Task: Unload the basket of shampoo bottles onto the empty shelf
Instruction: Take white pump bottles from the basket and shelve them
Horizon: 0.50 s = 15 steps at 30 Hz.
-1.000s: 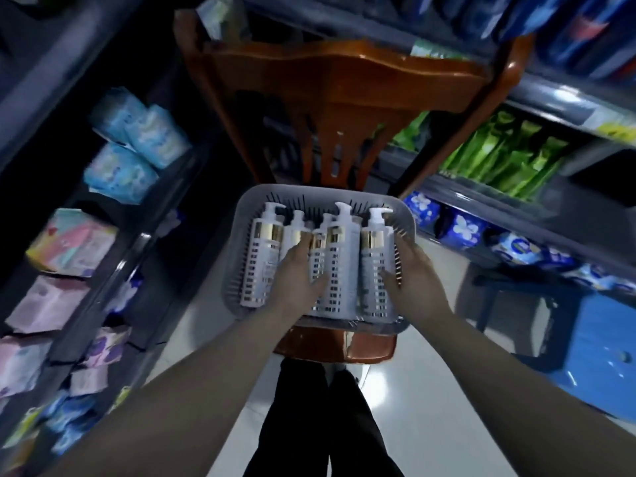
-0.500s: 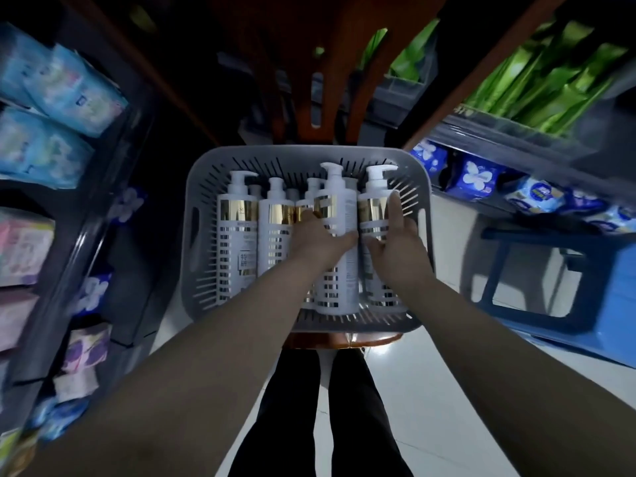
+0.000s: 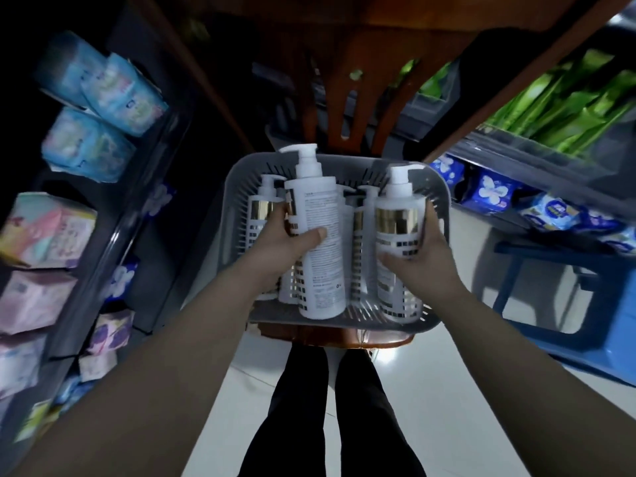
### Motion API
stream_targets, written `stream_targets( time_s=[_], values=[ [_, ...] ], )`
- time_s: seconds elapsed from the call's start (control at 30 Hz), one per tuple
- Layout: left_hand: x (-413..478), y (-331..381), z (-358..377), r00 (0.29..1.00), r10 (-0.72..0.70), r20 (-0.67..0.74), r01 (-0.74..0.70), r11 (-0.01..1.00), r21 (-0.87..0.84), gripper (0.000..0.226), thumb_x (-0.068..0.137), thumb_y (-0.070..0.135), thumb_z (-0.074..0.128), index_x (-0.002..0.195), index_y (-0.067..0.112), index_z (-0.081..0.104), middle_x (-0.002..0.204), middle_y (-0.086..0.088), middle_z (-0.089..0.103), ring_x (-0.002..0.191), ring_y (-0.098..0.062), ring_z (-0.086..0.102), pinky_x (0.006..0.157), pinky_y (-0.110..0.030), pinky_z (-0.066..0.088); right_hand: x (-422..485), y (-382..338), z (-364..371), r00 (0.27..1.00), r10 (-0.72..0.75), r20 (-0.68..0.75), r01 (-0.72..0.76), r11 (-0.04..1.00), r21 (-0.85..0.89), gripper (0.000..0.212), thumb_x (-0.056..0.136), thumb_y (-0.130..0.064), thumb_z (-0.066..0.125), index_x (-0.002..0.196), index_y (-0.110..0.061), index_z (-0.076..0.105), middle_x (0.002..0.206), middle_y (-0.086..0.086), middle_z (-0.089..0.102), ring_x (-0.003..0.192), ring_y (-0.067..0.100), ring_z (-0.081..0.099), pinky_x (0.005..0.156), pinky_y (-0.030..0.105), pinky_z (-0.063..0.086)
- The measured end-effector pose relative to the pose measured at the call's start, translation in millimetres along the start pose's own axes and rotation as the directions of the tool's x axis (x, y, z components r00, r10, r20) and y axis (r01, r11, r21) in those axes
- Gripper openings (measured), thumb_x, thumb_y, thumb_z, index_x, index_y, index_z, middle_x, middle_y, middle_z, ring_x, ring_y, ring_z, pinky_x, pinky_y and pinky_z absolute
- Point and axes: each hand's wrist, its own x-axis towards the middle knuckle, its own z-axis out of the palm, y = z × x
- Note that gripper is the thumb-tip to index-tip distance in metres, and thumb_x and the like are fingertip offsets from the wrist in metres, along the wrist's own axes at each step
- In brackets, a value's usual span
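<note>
The grey slatted basket (image 3: 234, 187) sits on the seat of a brown wooden chair (image 3: 361, 98), at the middle of the view. The left grip (image 3: 285, 244) is wrapped around a white pump bottle (image 3: 316, 208), thumb across its printed back label. The bottle is upright, raised above the rest, and its base shows over the basket's 6 o'clock rim. The right grip (image 3: 425, 259) clasps a second bottle (image 3: 395, 215) by its gold band at the basket's 3 o'clock side, also upright with its pump at 12 o'clock. More bottles (image 3: 262, 208) stand inside the basket, behind and between the two. Pastel packs (image 3: 103, 98) fill shelves at 9 o'clock, green packs (image 3: 568, 111) lie at 2 o'clock, and a blue stool (image 3: 585, 304) stands at 3 o'clock on the pale floor (image 3: 430, 407).
</note>
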Motion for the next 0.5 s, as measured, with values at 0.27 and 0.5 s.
stream_targets(
  time_s=[0.27, 0.5],
  values=[
    [-108.8, 63.5, -38.2, 0.969, 0.219, -0.11, -0.232, 0.965, -0.122, 0.048, 0.071, 0.03, 0.073, 0.116, 0.031, 0.054, 0.101, 0.017, 0.073, 0.094, -0.004, 0.069, 0.069, -0.02, 0.056, -48.1, -95.8, -32.1, 0.987, -0.124, 0.105, 0.101, 0.973, 0.206, 0.079, 0.07, -0.014, 0.083, 0.135, -0.031, 0.042, 0.108, -0.017, 0.067, 0.096, -0.001, 0.065, 0.072, 0.02, 0.054],
    [-236.2, 117.4, -82.6, 0.87, 0.347, -0.349, -0.421, 0.892, -0.162, 0.044, 0.073, 0.025, 0.075, 0.114, 0.03, 0.057, 0.107, 0.004, 0.073, 0.099, -0.018, 0.069, 0.077, -0.035, 0.058, -97.3, -231.4, -29.8, 0.851, -0.453, 0.264, 0.376, 0.878, 0.297, 0.08, 0.066, -0.014, 0.085, 0.132, -0.034, 0.044, 0.106, -0.023, 0.066, 0.097, -0.002, 0.064, 0.071, 0.014, 0.052]
  ],
)
